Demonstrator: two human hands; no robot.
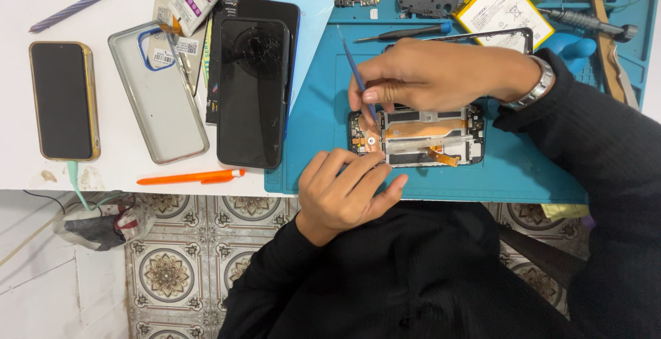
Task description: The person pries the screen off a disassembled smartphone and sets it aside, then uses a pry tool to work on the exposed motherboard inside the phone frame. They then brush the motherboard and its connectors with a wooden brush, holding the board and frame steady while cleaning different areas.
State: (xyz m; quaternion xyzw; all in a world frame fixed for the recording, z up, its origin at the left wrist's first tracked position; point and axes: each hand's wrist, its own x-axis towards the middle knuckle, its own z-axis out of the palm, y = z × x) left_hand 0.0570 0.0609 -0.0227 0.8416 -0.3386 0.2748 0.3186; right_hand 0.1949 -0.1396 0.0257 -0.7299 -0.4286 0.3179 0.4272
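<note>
The left hand (342, 191) lies low in the view, palm down, its wrist coming up from a black sleeve, the fingers curled loosely forward and the thumb stretched out to the right. The right hand (430, 76) reaches in from the right above it, knuckles up, with thumb and forefinger pinched together at the tip and the other fingers folded alongside. The right wrist wears a metal band, and the black-sleeved forearm runs off toward the lower right edge.
</note>
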